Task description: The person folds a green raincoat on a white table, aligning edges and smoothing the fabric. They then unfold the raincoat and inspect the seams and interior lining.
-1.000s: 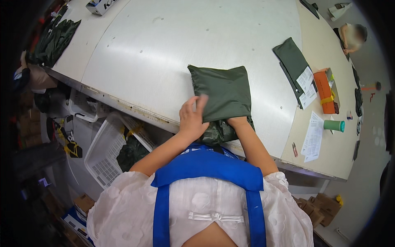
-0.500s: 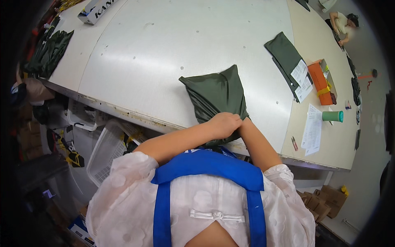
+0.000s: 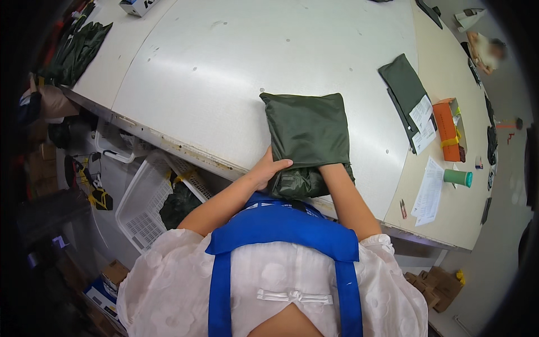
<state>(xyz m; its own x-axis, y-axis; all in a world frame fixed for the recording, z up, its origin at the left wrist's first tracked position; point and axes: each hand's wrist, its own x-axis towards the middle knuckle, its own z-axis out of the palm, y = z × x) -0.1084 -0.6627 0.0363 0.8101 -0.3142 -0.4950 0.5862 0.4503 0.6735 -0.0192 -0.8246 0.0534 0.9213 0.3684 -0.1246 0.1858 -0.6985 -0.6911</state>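
At the table's [image 3: 236, 73] 6 o'clock edge, the folded olive garment [image 3: 307, 130] lay overhanging, left hand [image 3: 268, 168] fingers clasping its bunched hem, right hand hidden inside, finger state indeterminate; uneven pull risked unfolding or sliding off

The right hand [image 3: 328, 167] was buried under the folded green bundle [image 3: 307, 132], its grip unseen, and a distant person [image 3: 486, 51] was blurred.
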